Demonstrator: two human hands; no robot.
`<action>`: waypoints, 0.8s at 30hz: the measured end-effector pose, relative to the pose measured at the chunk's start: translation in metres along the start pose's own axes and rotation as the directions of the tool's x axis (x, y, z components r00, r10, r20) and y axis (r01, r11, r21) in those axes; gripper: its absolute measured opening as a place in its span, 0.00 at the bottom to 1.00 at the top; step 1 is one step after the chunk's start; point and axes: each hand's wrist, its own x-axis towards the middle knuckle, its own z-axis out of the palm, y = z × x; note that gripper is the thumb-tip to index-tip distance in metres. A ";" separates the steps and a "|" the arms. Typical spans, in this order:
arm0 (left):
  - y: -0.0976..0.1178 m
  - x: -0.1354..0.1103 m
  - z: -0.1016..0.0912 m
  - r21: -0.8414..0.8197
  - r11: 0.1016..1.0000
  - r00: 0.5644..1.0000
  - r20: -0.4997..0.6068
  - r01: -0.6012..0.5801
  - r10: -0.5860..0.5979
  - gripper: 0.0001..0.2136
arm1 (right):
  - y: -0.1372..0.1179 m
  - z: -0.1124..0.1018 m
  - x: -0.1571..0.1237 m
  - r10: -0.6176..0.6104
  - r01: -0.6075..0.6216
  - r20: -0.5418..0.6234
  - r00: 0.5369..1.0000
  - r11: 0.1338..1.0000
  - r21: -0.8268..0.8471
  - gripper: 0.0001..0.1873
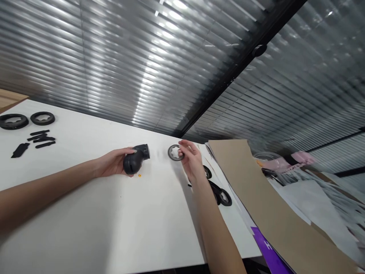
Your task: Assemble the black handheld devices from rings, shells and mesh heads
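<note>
My left hand (115, 163) is closed around a black rounded part with a short round neck (134, 160), its neck pointing right. Between the fingertips of my right hand (191, 156) is a dark ring with a notched inner edge (172, 153), held upright above the white table (142, 220). A gap separates the ring from the black part. A tiny orange-yellow bit (139, 175) lies just below the black part. Partly hidden behind my right forearm are more black ring-shaped parts (225, 198).
At the far left lie two larger black rings (42, 118) and several flat black strips (42, 137). A long brown cardboard sheet (256, 186) and a purple item (266, 245) line the right edge. Behind the table rises a ribbed, shiny wall (114, 57).
</note>
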 end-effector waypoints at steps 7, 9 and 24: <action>-0.002 0.003 -0.001 -0.005 1.000 0.999 0.045 -0.016 0.016 0.15 | 0.004 0.056 -0.028 0.247 -0.268 0.210 0.946 0.960 0.076 0.24; -0.003 0.004 -0.002 -0.003 1.000 0.998 0.060 -0.018 0.018 0.15 | 0.002 0.056 -0.031 0.224 -0.226 0.236 0.945 0.974 -0.018 0.24; -0.003 0.006 -0.003 -0.003 1.000 0.999 0.042 0.004 -0.004 0.14 | -0.006 0.050 -0.037 -0.075 0.227 0.376 0.924 0.897 -0.380 0.20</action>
